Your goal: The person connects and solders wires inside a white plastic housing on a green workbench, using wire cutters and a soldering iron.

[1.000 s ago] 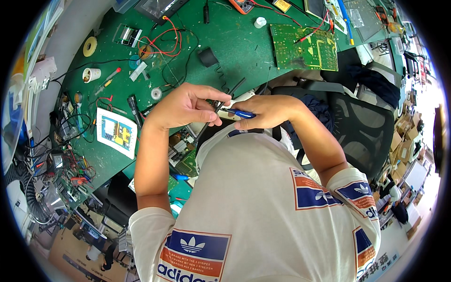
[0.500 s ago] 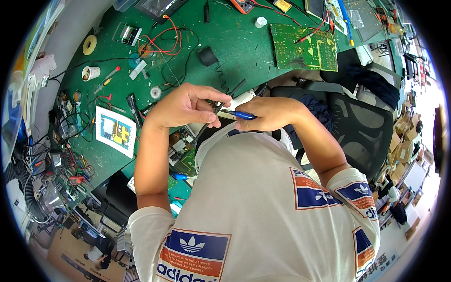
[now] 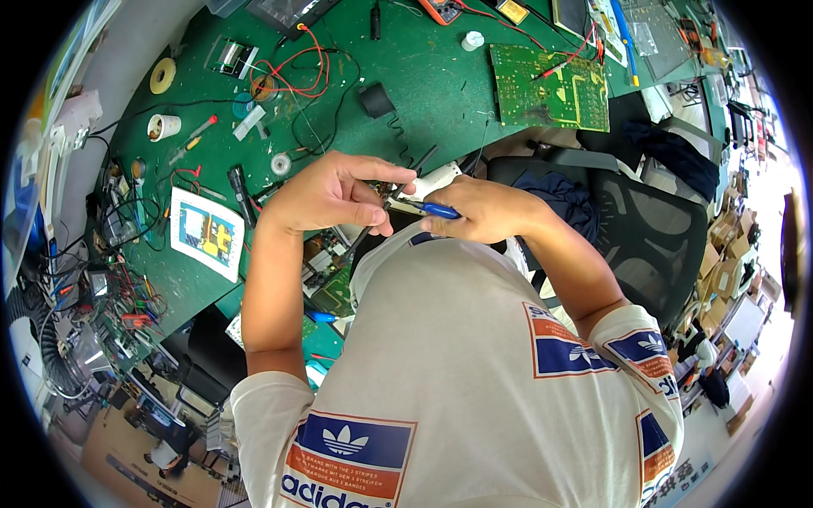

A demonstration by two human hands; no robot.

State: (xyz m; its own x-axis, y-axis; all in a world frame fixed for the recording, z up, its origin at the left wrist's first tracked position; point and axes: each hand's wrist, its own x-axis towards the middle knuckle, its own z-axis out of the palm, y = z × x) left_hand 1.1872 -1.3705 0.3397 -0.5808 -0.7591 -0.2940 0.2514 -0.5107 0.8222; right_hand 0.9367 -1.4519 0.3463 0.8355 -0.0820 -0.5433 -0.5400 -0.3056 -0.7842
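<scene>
My left hand (image 3: 334, 193) is closed in a pinch on a thin black cable-like strip (image 3: 425, 159), with its index finger stretched along the far side. The strip runs slantwise past the fingertips, from upper right to lower left. In my right hand (image 3: 481, 208) is a small pair of blue-handled pliers (image 3: 440, 211). Their dark jaws point left and meet or nearly meet the black strip between my hands. Whether the jaws grip it is too small to tell. Both hands are in front of my shirt, near the green bench's edge.
Across the green bench (image 3: 440, 93) lie a green circuit board (image 3: 542, 89), red test leads (image 3: 326, 72), a black flashlight (image 3: 240, 190) and a printed sheet (image 3: 206, 234). A white cup (image 3: 164, 127) stands left. A black mesh chair (image 3: 648, 229) is at the right.
The pliers have tilted slightly in my right hand, and their blue handles show a little more. My left hand keeps nearly the same pose on the black strip.
</scene>
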